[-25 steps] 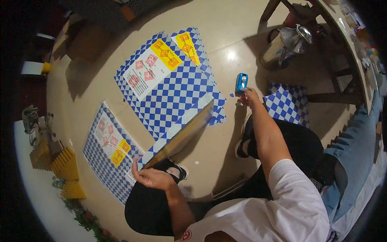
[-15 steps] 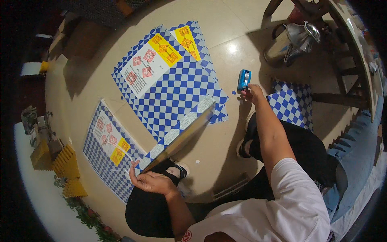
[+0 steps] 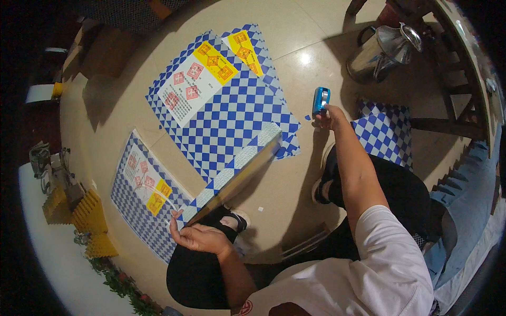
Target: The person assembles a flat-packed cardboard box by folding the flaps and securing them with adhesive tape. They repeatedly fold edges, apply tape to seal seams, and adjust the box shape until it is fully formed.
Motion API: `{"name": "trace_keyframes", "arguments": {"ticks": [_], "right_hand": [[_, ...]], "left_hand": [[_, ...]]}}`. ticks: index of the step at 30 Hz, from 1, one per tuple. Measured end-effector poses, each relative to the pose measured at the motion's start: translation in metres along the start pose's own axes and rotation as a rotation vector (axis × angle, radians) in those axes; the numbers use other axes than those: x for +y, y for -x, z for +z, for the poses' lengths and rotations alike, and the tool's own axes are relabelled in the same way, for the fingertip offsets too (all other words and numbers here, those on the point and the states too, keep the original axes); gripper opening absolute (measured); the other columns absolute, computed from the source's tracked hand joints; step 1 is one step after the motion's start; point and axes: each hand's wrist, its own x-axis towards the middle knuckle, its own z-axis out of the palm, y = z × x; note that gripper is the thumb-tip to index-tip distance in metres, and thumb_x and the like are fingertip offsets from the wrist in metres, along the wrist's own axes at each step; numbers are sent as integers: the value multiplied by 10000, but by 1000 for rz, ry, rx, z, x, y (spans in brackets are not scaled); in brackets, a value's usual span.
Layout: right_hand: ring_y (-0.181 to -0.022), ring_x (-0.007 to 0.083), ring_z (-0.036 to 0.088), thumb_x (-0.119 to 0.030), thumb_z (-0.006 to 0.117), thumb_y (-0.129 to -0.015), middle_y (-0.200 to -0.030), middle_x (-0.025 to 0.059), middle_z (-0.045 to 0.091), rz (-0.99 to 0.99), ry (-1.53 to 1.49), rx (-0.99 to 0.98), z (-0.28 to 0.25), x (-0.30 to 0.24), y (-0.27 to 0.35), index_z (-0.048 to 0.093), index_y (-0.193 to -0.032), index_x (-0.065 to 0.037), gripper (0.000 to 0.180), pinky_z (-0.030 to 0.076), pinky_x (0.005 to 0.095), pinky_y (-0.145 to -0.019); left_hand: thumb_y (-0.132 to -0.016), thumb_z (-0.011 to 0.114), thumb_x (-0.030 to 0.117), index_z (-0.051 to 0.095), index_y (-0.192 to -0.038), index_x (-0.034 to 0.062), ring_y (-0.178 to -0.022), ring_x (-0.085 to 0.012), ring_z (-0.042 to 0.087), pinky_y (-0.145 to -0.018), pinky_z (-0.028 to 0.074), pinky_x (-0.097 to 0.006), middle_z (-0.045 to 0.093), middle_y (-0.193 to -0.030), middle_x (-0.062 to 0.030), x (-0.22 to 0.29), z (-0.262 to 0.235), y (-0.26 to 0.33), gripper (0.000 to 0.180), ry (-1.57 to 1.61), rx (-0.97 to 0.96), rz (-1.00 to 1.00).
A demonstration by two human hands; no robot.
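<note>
the big blue checkered sheet (image 3: 232, 110) is lying flat on the floor (image 3: 132, 100), between both hands. the folded checkered strip (image 3: 237, 176) is rising from the left hand (image 3: 197, 237), whose grip is pinching its near end with curled fingers. the right hand (image 3: 329, 117) is closing its grip around a small blue tool (image 3: 320, 100), just beside the sheet's edge.

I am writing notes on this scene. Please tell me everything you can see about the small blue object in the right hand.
The small blue object is a compact, roughly rectangular thing, bright blue with a paler middle, and looks like plastic. What kind of tool it is cannot be told. The right hand grips its lower end with the arm stretched forward, so it stands nearly upright over the pale floor, just beyond the edge of the large blue-and-white checkered sheet.
</note>
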Motion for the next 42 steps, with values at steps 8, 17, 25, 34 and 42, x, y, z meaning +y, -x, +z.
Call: {"name": "trace_keyframes", "arguments": {"ticks": [8,17,25,34,42], "right_hand": [[-590,214,649,-246,599,-955,-774,93,663,-139,20,101,-10,8,-16,606,-958,-17,229,564,444,-668],[-665,211,659,-170,592,-939,-787,92,662,-430,-288,14,-13,74,-43,606,-922,-17,155,543,330,-617],[-540,188,598,-182,651,-929,-688,94,633,-362,-125,70,-1,75,-28,607,-789,-40,204,503,315,-516],[-933,363,701,-291,699,-858,-924,190,715,-608,1515,606,-11,33,-11,662,-935,-19,284,534,473,-809],[-574,97,519,-273,698,-924,-763,33,631,-770,169,140,3,62,9,610,-898,-72,221,431,255,-522]], "left_hand": [[-1097,334,222,509,-1309,25,-1170,-196,533,-948,451,-281,519,-1347,-113,-1,4,0,338,38,-31,32],[-1096,330,200,504,-1316,23,-1133,-190,540,-921,466,-272,514,-1352,-121,-4,-2,1,332,8,-47,79],[-1085,314,185,508,-1274,-4,-1095,-220,543,-938,446,-313,538,-1269,-142,-10,-1,3,330,50,-11,72],[-1000,310,103,524,-1176,-58,-1069,-296,551,-1076,357,-467,602,-1118,-197,2,7,-1,320,-134,18,167],[-1001,327,-7,555,-1202,-45,-1084,-276,575,-1017,429,-432,584,-1142,-195,10,12,1,306,-66,-23,162]]}}
